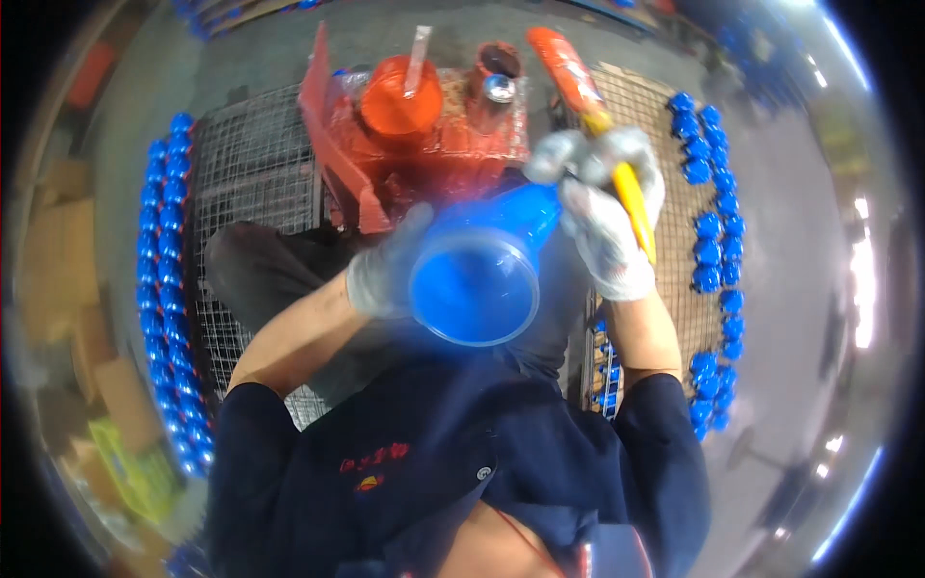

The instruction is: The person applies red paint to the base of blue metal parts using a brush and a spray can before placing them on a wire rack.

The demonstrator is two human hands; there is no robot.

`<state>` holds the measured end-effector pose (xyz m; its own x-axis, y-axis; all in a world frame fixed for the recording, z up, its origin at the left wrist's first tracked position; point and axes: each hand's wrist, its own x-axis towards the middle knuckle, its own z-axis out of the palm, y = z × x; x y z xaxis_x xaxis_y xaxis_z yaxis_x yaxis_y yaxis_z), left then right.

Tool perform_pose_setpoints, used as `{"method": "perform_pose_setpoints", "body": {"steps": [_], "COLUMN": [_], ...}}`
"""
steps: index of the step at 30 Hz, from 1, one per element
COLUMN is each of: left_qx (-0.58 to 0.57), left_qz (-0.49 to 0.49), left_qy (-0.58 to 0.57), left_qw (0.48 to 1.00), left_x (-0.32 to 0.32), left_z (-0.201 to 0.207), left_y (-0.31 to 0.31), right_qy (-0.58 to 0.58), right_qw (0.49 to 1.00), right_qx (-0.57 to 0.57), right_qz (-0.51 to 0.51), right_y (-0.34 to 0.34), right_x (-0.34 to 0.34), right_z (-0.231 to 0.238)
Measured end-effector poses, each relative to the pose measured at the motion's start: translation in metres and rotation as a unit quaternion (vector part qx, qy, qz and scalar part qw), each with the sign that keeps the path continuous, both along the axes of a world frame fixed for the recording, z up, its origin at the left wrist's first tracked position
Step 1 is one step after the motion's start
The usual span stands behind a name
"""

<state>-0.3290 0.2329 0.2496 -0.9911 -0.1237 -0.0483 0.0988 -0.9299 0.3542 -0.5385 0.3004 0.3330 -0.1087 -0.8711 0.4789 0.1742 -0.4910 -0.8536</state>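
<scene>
A blue part (474,285), shiny and hollow with a wide round mouth toward me and a narrower end pointing up right, is held over my lap. My left hand (388,265), in a whitish glove, grips its left side; motion blurs the fingers. My right hand (605,212), also gloved, is closed round the yellow handle of a paintbrush (631,207) with a red-coated head pointing away from me. That hand's fingertips are at the blue part's narrow end; whether they touch it I cannot tell.
Ahead, a red-smeared stand holds an orange-red tub (400,101) with a flat stick and a red-stained can (498,67). A red board (337,135) leans at its left. Wire-mesh racks (252,164) flank me. Blue parts (161,289) line both sides, and cardboard boxes (67,260) lie far left.
</scene>
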Motion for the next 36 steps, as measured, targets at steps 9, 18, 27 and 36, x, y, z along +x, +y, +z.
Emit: {"method": "perform_pose_setpoints", "body": {"steps": [9, 18, 27, 36], "left_qx": [-0.193, -0.8, -0.896, -0.701], "left_qz": [0.274, 0.304, 0.229, 0.243], "left_qy": [-0.135, -0.345, -0.272, -0.352], "left_qw": [0.932, 0.385, 0.266, 0.571], "left_x": [0.058, 0.055, 0.052, 0.062], "left_z": [-0.011, -0.005, 0.002, -0.01], "left_y": [0.023, 0.018, 0.02, 0.01], "right_qy": [-0.148, 0.303, 0.39, 0.441], "right_qw": [0.971, 0.947, 0.882, 0.897], "right_qx": [0.133, 0.073, 0.247, 0.011], "right_qz": [-0.131, -0.076, 0.09, 0.024], "right_y": [-0.056, -0.038, -0.056, -0.033], "right_x": [0.013, -0.016, -0.012, -0.012], "right_z": [-0.127, -0.023, -0.001, -0.03]}}
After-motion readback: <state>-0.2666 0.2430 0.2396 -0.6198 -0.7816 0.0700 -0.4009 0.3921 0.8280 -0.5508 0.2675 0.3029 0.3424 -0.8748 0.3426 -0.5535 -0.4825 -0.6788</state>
